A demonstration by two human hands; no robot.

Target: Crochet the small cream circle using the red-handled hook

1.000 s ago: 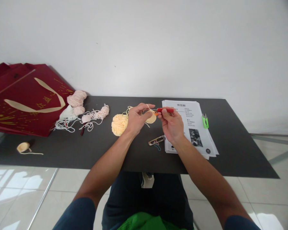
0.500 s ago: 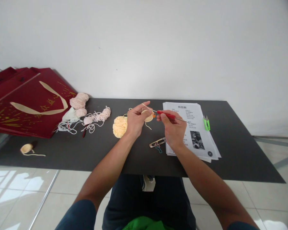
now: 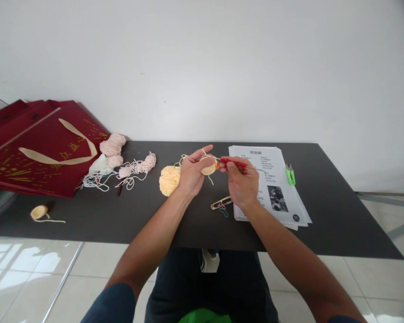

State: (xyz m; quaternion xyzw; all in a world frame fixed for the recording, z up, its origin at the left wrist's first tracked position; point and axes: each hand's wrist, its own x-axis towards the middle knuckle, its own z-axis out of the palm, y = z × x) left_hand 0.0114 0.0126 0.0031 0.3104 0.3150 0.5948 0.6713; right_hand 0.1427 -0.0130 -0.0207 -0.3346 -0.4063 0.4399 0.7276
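Observation:
Between the thumb and fingers of my left hand (image 3: 192, 174) is a small round cream crochet piece (image 3: 208, 170), a short yarn tail hanging below it. A strand of yarn passes over my raised left index finger. An orange stitch marker (image 3: 217, 165) sits at the piece's right edge. My right hand (image 3: 241, 181) grips a crochet hook (image 3: 234, 162) by its red handle, the metal tip pointing left at the piece's upper edge. Whether the tip is inside a stitch is too small to tell. Beside my left hand lies a ball of yellow yarn (image 3: 169, 180).
Printed sheets (image 3: 265, 154) lie under and right of my right hand, with green thread snips (image 3: 290, 174) on their right edge. Nearer me are a large metal pin (image 3: 219, 203) and small markers. Pink yarn (image 3: 112, 144), a cream crochet cup (image 3: 39, 212) and red bags (image 3: 50, 148) occupy the left.
The hook and both hands stay close together, with only slight shifts. The whole view has moved a little, so things appear slightly lower.

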